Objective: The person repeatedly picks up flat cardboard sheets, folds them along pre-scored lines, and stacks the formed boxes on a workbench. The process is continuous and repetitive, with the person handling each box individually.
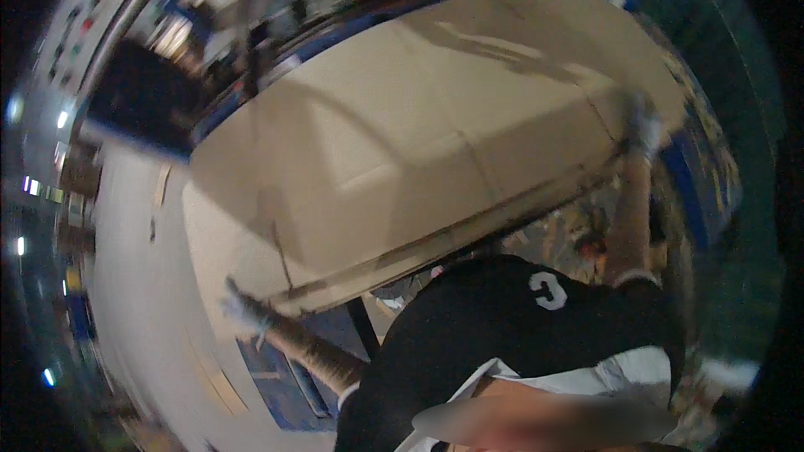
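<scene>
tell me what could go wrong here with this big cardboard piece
It could bend or buckle: the wide cardboard piece has creases running across it, and the left hand and right hand are far apart, near its opposite ends.

It might slip: both hands are blurred, so how firmly they grip cannot be told.

Its near edge might catch on the cluttered scraps visible beside it, though the gap between them is unclear.

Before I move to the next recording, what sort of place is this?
Probably a warehouse or workshop, though blur leaves it uncertain: a large tan sheet, jumbled scraps on its near side, and a broad grey floor off to the left.
</scene>
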A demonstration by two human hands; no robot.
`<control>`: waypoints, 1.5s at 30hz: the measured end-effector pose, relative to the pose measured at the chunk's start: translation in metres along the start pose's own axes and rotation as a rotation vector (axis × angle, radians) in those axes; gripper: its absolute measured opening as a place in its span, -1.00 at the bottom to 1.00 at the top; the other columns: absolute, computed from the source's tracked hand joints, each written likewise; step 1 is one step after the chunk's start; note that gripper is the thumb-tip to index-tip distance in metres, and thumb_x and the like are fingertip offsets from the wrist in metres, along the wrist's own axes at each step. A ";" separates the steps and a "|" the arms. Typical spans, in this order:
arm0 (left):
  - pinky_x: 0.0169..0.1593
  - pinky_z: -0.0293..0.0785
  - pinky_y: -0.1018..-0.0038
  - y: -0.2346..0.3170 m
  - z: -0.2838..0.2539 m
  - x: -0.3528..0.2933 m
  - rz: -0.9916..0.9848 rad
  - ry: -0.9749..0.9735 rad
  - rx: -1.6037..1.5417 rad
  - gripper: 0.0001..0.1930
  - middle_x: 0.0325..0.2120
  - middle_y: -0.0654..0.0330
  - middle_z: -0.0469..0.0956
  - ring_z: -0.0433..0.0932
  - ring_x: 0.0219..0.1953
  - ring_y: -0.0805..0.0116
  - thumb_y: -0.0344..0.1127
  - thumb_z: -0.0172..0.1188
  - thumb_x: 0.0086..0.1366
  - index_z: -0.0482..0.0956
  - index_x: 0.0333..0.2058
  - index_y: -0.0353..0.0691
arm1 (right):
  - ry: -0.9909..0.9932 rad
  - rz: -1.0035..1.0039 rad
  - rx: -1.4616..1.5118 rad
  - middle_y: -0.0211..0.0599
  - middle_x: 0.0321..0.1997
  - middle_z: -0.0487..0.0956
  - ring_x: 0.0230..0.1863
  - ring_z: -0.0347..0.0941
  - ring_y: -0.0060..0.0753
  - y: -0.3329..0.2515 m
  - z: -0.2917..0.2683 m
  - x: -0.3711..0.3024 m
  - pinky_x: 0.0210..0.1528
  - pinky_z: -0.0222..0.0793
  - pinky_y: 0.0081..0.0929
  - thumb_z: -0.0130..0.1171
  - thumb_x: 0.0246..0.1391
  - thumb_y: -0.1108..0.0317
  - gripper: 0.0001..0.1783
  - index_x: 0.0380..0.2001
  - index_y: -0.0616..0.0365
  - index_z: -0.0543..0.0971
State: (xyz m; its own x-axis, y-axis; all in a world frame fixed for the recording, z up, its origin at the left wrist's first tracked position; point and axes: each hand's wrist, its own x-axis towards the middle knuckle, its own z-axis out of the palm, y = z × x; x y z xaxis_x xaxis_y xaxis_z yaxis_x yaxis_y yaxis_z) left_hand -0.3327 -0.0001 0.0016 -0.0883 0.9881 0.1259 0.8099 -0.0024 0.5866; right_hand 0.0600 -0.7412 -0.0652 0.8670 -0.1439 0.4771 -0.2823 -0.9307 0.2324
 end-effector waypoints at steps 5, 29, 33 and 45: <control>0.25 0.20 0.15 0.041 -0.051 -0.015 0.297 0.008 -0.521 -0.27 0.28 -0.09 0.11 0.28 0.20 0.02 0.07 0.01 0.31 0.12 0.27 -0.35 | -0.021 0.160 0.348 0.01 -0.02 0.53 0.04 0.43 0.03 -0.008 0.005 0.002 0.02 0.35 -0.14 0.04 0.12 0.15 -0.54 0.08 0.04 0.43; 0.31 0.07 0.09 0.059 -0.020 -0.140 1.523 -0.576 0.026 -0.46 0.17 -0.02 0.33 0.28 0.21 -0.06 -0.52 0.06 0.04 0.44 0.08 -0.17 | -0.018 -1.112 0.756 -0.31 0.06 0.53 0.15 0.39 -0.12 -0.098 -0.222 -0.133 0.19 0.27 -0.10 0.25 -0.16 0.29 -0.61 -0.15 -0.10 0.58; 0.32 0.00 0.00 0.087 -0.017 -0.144 1.639 -0.627 0.139 -0.39 0.19 -0.01 0.28 0.22 0.24 -0.09 -0.46 0.05 0.01 0.39 0.14 -0.07 | -0.044 -1.266 0.728 -0.28 0.14 0.45 0.25 0.27 -0.10 -0.106 -0.201 -0.116 0.27 0.16 -0.05 0.25 -0.16 0.19 -0.58 -0.14 -0.05 0.54; 0.30 0.08 0.00 0.137 0.056 -0.077 1.749 -0.306 -0.182 -0.31 0.18 -0.05 0.28 0.25 0.22 -0.12 -0.47 0.14 -0.01 0.28 0.19 -0.16 | 0.032 -1.286 0.761 -0.11 0.07 0.45 0.18 0.28 -0.05 -0.194 -0.189 -0.018 0.23 0.14 -0.09 0.09 -0.05 -0.28 -0.24 -0.01 0.16 0.46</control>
State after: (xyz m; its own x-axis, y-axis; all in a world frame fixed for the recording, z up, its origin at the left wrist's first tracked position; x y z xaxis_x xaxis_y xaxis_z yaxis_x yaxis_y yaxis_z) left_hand -0.1830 -0.0684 0.0276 0.8372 -0.1928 0.5118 -0.2367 -0.9713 0.0213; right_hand 0.0220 -0.4943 0.0410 0.3379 0.8870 0.3147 0.9324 -0.3610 0.0163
